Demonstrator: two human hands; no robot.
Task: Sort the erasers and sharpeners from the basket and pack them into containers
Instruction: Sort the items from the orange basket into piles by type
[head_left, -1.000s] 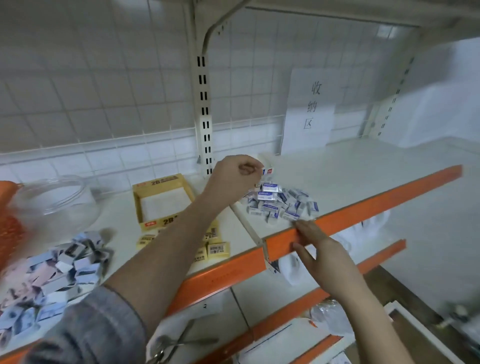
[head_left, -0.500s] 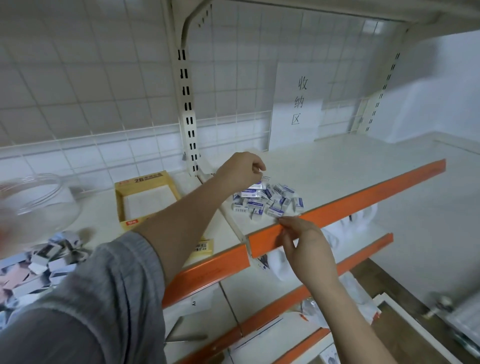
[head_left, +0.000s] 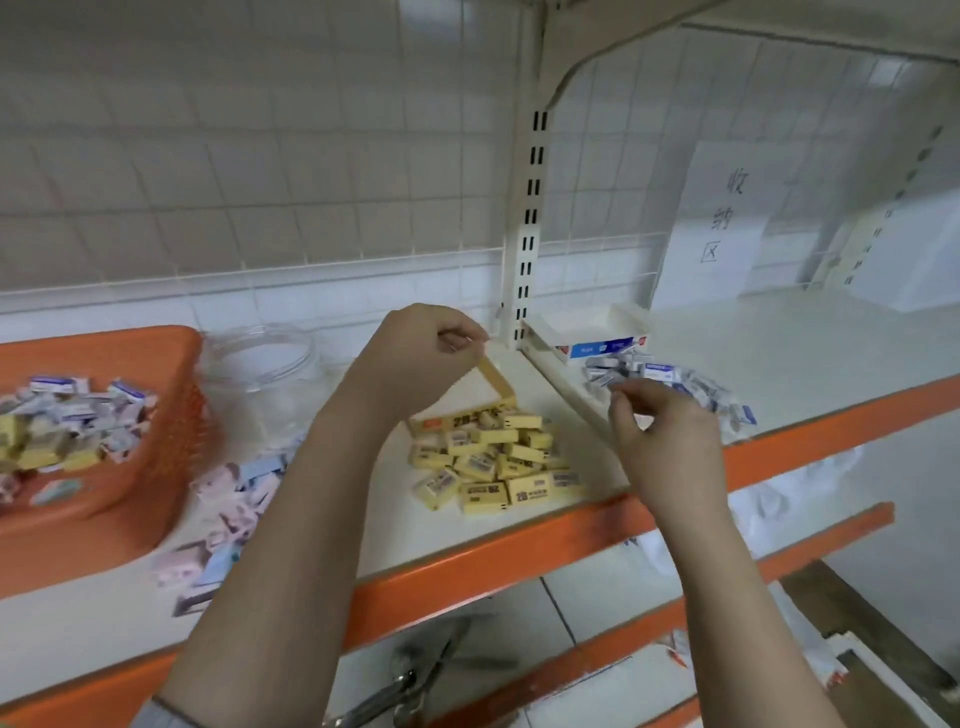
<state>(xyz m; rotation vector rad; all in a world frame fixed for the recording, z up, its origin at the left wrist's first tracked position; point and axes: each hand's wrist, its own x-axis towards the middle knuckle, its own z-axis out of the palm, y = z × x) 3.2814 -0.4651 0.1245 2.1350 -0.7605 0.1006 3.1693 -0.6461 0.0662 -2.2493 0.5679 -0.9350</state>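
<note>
— Two hands over the shelf (head_left: 810, 364); how much can you really make out?

— Some. My left hand (head_left: 415, 358) is curled, pinching the raised side of the yellow box (head_left: 496, 382), so the box tilts up over the heap of yellow erasers (head_left: 488, 462). That heap hides the box's front wall apart from a strip of print. My right hand (head_left: 660, 441) hangs just beside the heap, fingers loosely bent; whether anything sits between the fingertips (head_left: 621, 391) I cannot tell, they are blurred.

— And the other erasers?

— Blue and white ones (head_left: 670, 379) lie in a pile to the right of the shelf divider (head_left: 566, 384), partly behind my right hand. A white box (head_left: 597, 332) stands just behind them against the upright. Pink and pale blue pieces (head_left: 228, 499) are scattered left of my forearm, which covers some; too smeared to say what they are.

— The basket?

— Orange basket (head_left: 156, 415), cut off by the left border, mixed pieces inside. A clear jar (head_left: 260, 358) lies beside it.

— Any room?

— Bare shelf on the far right, back to the paper sign (head_left: 727, 218). The yellow heap sits close to the orange front edge (head_left: 493, 561). Scissors (head_left: 415, 675) lie on the lower shelf, partly out of view.
</note>
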